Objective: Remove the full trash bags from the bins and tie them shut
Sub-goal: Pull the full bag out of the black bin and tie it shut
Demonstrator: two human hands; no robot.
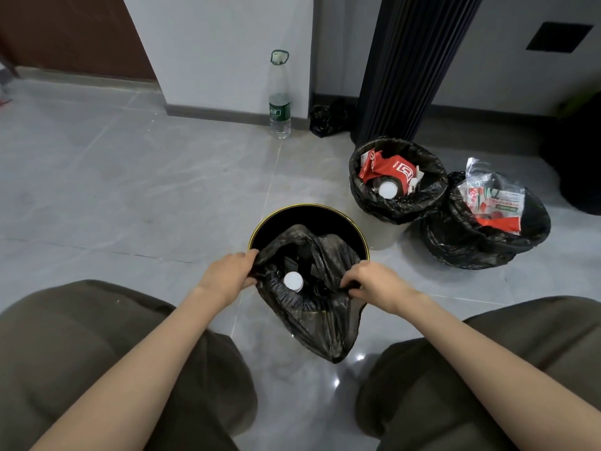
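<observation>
With left hand (227, 275) and right hand (370, 284) each pinching the near bag (312, 307)'s rim, gathering both sides evenly seemed wise before knotting.

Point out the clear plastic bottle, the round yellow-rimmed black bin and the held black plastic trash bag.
clear plastic bottle (280, 107), head view, on its green label.
round black bin (305, 219), head view, on its inner wall.
black plastic trash bag (325, 320), head view, on its lower body.
</observation>
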